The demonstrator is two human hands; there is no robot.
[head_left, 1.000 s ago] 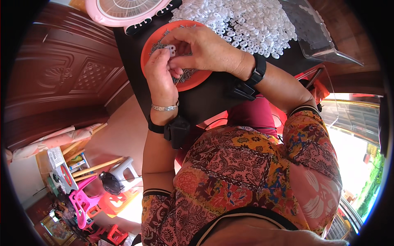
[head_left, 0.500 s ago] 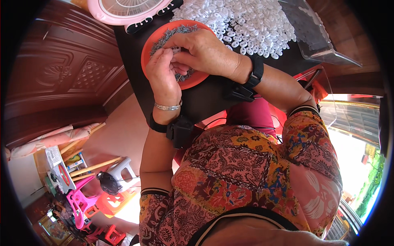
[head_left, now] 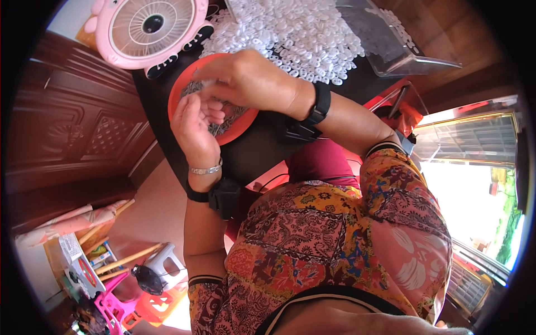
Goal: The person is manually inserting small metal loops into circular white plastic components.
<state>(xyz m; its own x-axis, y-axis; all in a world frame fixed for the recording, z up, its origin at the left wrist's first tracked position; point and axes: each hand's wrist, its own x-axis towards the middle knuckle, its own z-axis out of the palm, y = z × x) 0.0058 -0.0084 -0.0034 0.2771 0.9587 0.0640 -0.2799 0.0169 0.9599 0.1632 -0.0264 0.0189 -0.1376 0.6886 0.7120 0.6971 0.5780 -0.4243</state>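
At the far left of the frame a dark brown carved wooden door (head_left: pixel 72 128) was seen, and in the lower left corner a pink plastic stool (head_left: pixel 114 307) and a small grey stool (head_left: pixel 164 262) were set on the floor. In the upper left, a round pink plastic desk fan with a white grille (head_left: pixel 151 28) was stood on the black table top (head_left: pixel 262 153), just beside a round orange plastic dish (head_left: pixel 237 131) in which a heap of small thin grey metal pieces (head_left: pixel 223 120) was held.

The left hand (head_left: pixel 192 125) was raised over the near part of the dish, palm turned up and toward the other hand, its fingers (head_left: pixel 212 106) loosely curled; whether anything was gripped in them could not be told. A silver bracelet (head_left: pixel 206 169) and a black wrist strap with a small black box (head_left: pixel 220 195) were worn on that forearm.

The right hand (head_left: pixel 254 84) was held above the dish, just over the left, its fingertips (head_left: pixel 209 84) pinched together on what looked like a tiny pale piece, too small to be made out. A black band (head_left: pixel 319 106) was worn at its wrist.

Beyond the hands, at the upper centre, a wide heap of small white plastic rings (head_left: pixel 296 33) was spread on the table, and to its right a clear plastic sheet (head_left: pixel 391 39) was laid. The lower right was filled by a patterned red and yellow garment (head_left: pixel 346 240).
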